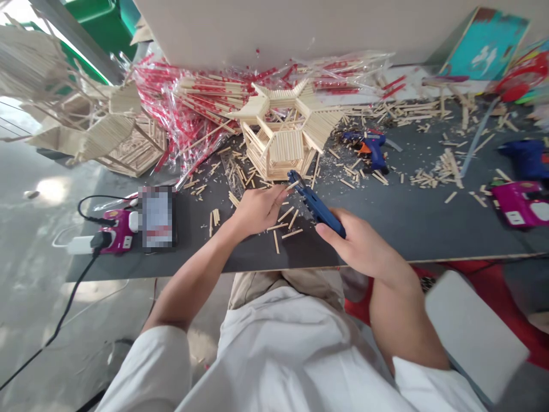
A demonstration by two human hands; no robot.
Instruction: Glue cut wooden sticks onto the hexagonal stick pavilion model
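My left hand (pixel 259 210) pinches a short wooden stick (pixel 292 186) whose end lies at the jaws of a blue-handled cutter (pixel 319 206). Wrapped round the handles of that cutter is my right hand (pixel 360 240), its head pointing up and left. Just beyond both hands stands a lantern-like frame (pixel 287 146) built from wooden sticks, with slatted panels flaring out at its top. Several cut stick pieces (pixel 281 226) lie loose on the dark table (pixel 407 229) below the cutter.
A blue glue gun (pixel 375 150) lies right of the frame among wood scraps. At left are a larger stick structure (pixel 107 137), a purple power strip (pixel 118 229) and a blurred-out device (pixel 157 218). Red-and-clear plastic packets of sticks (pixel 206 97) line the back. Another purple power strip (pixel 521 203) sits at right.
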